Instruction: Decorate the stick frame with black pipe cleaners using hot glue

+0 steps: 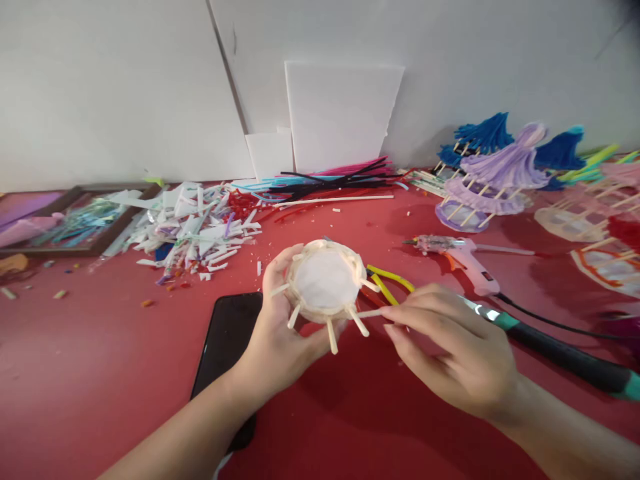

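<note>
My left hand is wrapped round the side and underside of a round white piece with a cream rim. Several short pale sticks stand out from that rim toward me. Thumb and index finger of my right hand pinch a thin pale stick, whose far end is at the rim's lower right. Just behind the right fingers lie yellow-handled pliers on the red table.
A black phone lies beneath my left forearm. Pink glue gun, its cord and a black-green tool are at right. Behind them stand fuzzy-roofed models. White scraps, pipe cleaners and a brown frame lie further back.
</note>
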The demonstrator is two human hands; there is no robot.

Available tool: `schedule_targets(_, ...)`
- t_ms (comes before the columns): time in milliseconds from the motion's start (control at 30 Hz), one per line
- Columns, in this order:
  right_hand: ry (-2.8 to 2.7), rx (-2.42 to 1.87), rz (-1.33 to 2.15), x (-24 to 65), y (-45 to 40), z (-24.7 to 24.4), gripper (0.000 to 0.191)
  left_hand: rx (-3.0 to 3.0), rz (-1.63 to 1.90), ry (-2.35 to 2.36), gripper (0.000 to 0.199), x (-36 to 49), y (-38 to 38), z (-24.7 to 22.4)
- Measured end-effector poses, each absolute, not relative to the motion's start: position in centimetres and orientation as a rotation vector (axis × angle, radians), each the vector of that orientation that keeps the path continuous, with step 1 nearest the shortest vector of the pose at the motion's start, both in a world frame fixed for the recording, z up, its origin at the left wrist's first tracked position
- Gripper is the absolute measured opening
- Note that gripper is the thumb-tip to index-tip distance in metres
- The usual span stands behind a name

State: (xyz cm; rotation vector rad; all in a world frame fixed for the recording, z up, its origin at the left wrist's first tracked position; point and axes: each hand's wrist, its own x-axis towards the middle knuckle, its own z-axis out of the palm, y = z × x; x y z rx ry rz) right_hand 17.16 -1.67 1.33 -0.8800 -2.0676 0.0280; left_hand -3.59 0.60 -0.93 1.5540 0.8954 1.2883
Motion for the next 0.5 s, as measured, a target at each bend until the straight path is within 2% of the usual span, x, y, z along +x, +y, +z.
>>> schedule_targets(133,-2.044,-0.835,0.004,16.7,-1.4,0.3,0.027,1.616,1.166,0.902,0.084,-3.4,0.2,-0.4)
schedule_targets(267,-2.005,-0.918,0.062,16.8,-1.4,0.0,0.020,1.628,1.090,0.870,0.077,-3.2,0.2,0.0)
schedule_targets(500,-1.870,-1.043,0.257,15.9,-2.1,0.5,0.013,1.364,0.973,0.837,0.071,-3.3,0.2,0.1)
